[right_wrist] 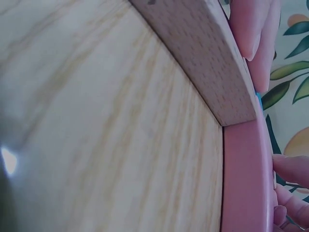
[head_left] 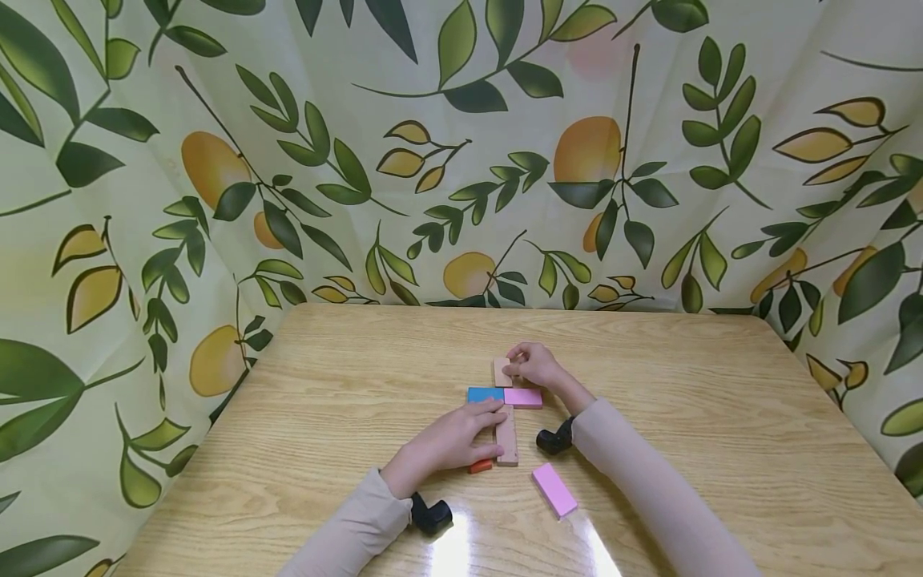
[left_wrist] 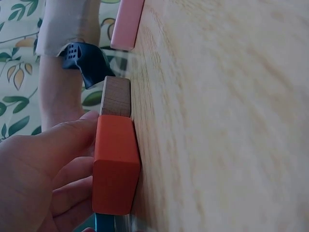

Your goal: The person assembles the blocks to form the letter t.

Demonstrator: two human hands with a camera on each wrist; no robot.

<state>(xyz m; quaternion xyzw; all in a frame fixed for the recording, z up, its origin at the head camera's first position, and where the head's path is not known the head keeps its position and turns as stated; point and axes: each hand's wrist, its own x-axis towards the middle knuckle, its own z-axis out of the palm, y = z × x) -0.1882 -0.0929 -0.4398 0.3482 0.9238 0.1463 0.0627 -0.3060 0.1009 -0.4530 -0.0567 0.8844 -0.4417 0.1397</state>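
My left hand rests over the near blocks, its fingers and thumb touching the top of a long plain wooden block. An orange block lies beside that block, mostly hidden under this hand in the head view. Beyond them, a blue block and a pink block lie end to end, crossing the wooden block's far end. Farther out, my right hand pinches a plain wooden block whose near end sits by the blue-pink join. Its right part is hidden by the fingers.
A second pink block lies loose at an angle, nearer and to the right. Black wrist cameras stick out from both sleeves close above the tabletop. A leaf-and-fruit patterned cloth hangs behind the table's far edge.
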